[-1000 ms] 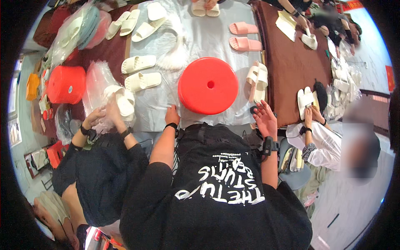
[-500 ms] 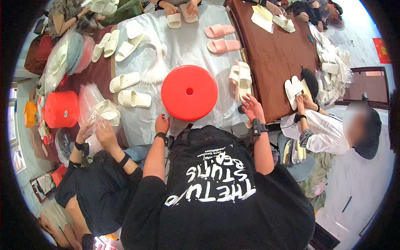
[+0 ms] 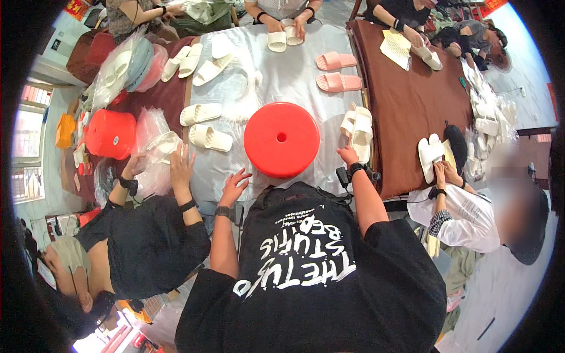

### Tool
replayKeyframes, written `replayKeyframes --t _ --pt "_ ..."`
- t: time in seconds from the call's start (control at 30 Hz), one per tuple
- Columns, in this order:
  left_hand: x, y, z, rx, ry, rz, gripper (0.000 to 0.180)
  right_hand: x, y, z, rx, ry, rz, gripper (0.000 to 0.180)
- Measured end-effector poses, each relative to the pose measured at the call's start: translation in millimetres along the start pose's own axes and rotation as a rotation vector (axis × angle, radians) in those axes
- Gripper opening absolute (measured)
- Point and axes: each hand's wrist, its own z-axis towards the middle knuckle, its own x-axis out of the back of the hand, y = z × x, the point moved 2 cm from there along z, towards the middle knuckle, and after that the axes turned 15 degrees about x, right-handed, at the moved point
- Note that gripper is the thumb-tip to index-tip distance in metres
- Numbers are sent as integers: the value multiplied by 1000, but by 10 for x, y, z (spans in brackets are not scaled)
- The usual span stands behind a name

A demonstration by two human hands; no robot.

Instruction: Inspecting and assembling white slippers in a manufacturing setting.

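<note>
A round red plastic stool [image 3: 281, 159] with a hole in its seat stands in front of me on the plastic-covered table. My left hand [image 3: 236, 186] is held off its lower left side, empty, with the fingers stretched apart. On the other side, my right hand [image 3: 348, 155] hovers by the toe or heel end of a pair of cream slippers [image 3: 361, 135]; its fingers look curled in and I see nothing in them. Whether it touches the slippers I cannot tell. Two cream slippers [image 3: 210, 139] lie left of the stool, and a pink slipper pair [image 3: 339, 82] lies beyond it on the right.
At my left, a person's hand [image 3: 181, 167] is near a bagged white slipper [image 3: 165, 143] and a second red stool [image 3: 110, 134]. At right, another person handles white slippers [image 3: 429, 154] beside the brown table [image 3: 412, 112]. People across the table also handle slippers.
My left hand's fingers have spread out from a loose curl. The right hand has drawn in from spread fingers and shifted left relative to the cream slippers. The view has tilted farther up.
</note>
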Motion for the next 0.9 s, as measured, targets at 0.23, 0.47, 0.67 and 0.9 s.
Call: replayKeyframes --t 0.23,0.47,0.67,0.9 --pt "-7 -42 -145 19 131 -214 31 369 -199 -325 133 485 64 31" --pt "-313 -431 -209 285 120 -539 27 733 -357 -352 214 640 916 22" --pt "-627 -733 -444 530 78 -559 33 1315 -494 -709 274 481 1368 25" --pt "-871 -1007 -729 698 0 -637 31 1854 -952 -1150 503 308 1505 30"
